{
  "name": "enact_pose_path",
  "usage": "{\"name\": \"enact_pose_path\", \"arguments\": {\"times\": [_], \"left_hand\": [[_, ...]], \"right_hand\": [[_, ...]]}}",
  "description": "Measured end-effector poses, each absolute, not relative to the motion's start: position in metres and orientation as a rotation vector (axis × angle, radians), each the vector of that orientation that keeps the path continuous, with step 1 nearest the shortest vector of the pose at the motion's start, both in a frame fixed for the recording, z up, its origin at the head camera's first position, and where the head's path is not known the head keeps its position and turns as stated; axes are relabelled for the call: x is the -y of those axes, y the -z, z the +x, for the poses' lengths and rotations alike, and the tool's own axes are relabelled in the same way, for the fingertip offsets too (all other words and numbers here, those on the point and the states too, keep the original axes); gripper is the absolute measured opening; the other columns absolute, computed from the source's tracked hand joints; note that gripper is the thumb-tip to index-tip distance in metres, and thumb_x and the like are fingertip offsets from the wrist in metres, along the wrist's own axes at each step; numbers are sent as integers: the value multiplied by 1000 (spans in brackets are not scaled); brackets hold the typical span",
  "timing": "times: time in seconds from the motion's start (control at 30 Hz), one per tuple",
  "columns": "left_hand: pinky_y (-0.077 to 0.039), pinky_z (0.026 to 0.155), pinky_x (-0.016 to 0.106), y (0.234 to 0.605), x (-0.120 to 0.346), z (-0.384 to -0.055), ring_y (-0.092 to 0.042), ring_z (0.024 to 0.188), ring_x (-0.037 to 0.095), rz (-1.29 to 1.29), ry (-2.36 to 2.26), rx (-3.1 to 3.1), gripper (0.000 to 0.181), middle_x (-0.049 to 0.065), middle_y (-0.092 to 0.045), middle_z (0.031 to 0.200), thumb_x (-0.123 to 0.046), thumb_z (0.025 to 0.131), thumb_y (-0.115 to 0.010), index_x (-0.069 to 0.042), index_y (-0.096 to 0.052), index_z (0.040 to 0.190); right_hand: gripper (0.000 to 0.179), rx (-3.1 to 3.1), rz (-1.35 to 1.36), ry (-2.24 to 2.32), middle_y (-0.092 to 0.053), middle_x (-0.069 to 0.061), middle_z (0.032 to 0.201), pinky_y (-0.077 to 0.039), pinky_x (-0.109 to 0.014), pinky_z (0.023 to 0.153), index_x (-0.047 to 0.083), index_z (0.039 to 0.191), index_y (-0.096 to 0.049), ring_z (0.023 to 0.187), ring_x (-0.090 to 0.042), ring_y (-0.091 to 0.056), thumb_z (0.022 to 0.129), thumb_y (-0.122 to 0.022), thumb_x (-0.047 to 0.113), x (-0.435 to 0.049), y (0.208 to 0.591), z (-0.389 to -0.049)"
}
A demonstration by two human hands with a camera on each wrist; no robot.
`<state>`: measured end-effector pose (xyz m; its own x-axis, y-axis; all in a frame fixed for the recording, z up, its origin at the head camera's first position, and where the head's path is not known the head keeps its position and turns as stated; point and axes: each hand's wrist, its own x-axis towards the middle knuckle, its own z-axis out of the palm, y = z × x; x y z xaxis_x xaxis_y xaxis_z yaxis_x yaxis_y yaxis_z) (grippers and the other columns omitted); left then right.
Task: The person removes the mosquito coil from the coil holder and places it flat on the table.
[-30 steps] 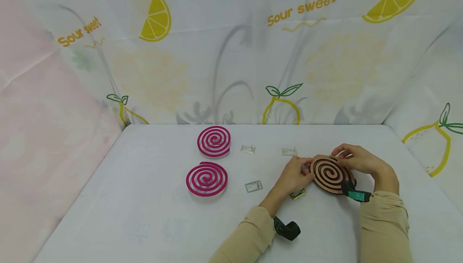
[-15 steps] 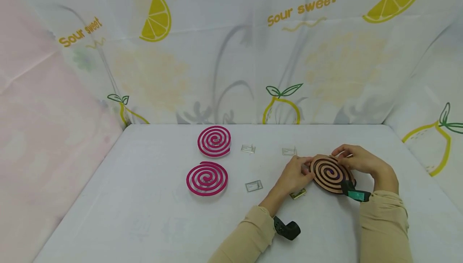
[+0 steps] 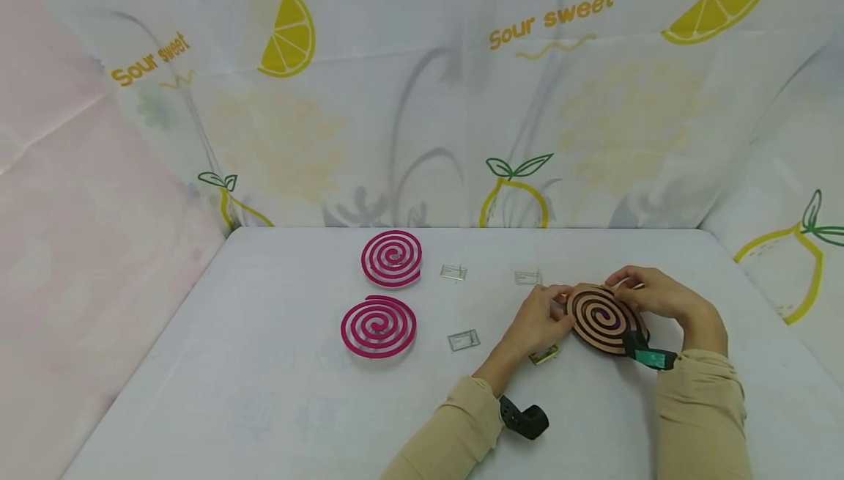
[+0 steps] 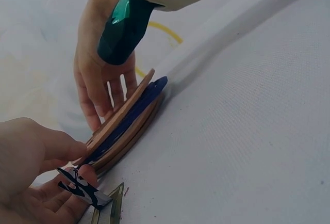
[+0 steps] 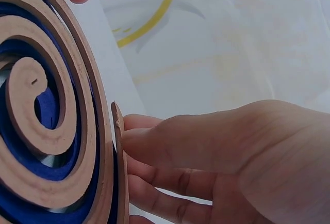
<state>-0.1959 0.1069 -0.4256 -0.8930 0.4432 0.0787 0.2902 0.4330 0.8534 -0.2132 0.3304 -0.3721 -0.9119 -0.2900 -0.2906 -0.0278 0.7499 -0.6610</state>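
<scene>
A brown mosquito coil (image 5: 32, 74) lies over a blue mosquito coil (image 4: 130, 116), with another brown layer under the blue in the left wrist view. My left hand (image 3: 537, 322) grips the stack's left edge, thumb above and fingertips below. On the far right side, my right hand (image 3: 659, 295) pinches the brown coil's outer end between thumb and forefinger. That end stands slightly apart from the ring beside it in the right wrist view. A gold-coloured metal coil stand (image 3: 543, 355) with an upright tab sits just below my left hand.
Two pink mosquito coils, one farther back (image 3: 393, 255) and one nearer (image 3: 377, 325), are left of centre. Thin metal stands lie between them and my hands: a rear one (image 3: 453, 272), a front one (image 3: 464, 340) and another (image 3: 527, 277) behind my left hand. Printed cloth walls enclose the table.
</scene>
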Motion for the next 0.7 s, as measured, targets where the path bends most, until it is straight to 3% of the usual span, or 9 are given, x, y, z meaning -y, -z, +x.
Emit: {"name": "enact_pose_path", "arguments": {"times": [0.3, 0.7], "left_hand": [[-44, 71, 11, 425, -107, -195, -56, 81, -1, 583, -1504, -2485, 41, 2, -55, 105, -13, 88, -61, -13, -56, 128], [-47, 74, 15, 421, -103, -195, -62, 92, 3, 508, -1565, -2439, 41, 0, -60, 108, -15, 89, -60, -14, -54, 130]], "right_hand": [[38, -2601, -238, 968, -56, -27, 114, -54, -41, 81, -7, 122, -49, 99, -28, -59, 100, -43, 23, -330, 371, -213], [39, -2667, -361, 1044, -53, -28, 125, -52, -32, 78, -5, 127, -48, 107, -36, -59, 101, -43, 24, -320, 362, -211]]}}
